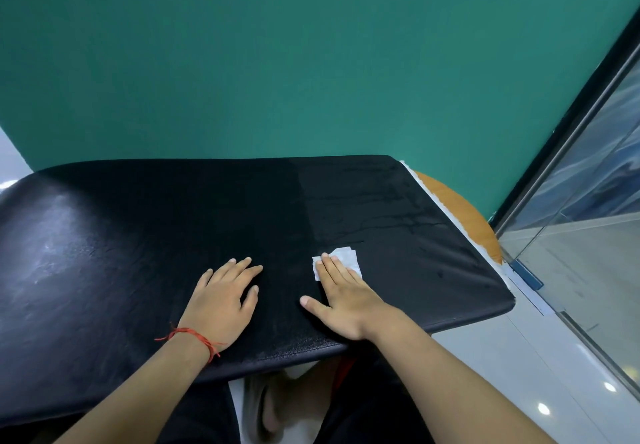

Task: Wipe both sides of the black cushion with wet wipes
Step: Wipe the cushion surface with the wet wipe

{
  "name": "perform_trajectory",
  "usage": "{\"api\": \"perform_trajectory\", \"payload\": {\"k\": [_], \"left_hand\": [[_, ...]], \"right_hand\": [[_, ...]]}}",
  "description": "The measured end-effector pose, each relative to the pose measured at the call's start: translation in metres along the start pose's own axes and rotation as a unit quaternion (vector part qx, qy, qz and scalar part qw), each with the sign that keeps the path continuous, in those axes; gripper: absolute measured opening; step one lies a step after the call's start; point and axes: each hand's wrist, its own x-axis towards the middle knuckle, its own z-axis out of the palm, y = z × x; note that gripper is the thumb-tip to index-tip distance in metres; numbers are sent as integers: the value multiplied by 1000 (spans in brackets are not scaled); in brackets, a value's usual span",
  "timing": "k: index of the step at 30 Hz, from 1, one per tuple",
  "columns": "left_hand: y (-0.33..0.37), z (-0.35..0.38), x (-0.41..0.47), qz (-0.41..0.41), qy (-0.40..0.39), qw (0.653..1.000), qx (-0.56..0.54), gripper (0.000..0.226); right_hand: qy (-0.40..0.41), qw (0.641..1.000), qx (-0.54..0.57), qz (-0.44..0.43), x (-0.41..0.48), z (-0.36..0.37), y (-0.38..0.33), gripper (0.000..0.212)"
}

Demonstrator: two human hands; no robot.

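A long black cushion [138,235] lies flat across the view, its right part streaked wet. A folded white wet wipe [346,259] lies on the cushion right of centre. My right hand [343,294] presses flat on the wipe with straight fingers, covering its near half. My left hand [225,301] rests flat on the cushion just left of it, fingers spread, a red string around the wrist.
A round wooden table top [464,215] sticks out under the cushion's right end. A green wall [311,62] stands directly behind. A glass door with a dark frame [581,173] runs along the right. Light floor tiles [519,374] and my feet lie below.
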Motion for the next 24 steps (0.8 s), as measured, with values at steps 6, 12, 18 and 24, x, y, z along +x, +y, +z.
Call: {"api": "perform_trajectory", "payload": {"k": [6, 12, 18, 24], "left_hand": [[-1, -3, 9, -2, 15, 999, 31, 46], [10, -6, 54, -6, 12, 999, 31, 23], [7, 2, 100, -2, 0, 1000, 10, 42], [3, 5, 128, -51, -29, 998, -22, 58]], "right_hand": [[-13, 1000, -2, -3, 24, -8, 2, 97], [-15, 1000, 8, -7, 44, -16, 7, 93], [-6, 1000, 8, -8, 60, -17, 12, 91], [-6, 1000, 8, -10, 79, -19, 16, 88]]}}
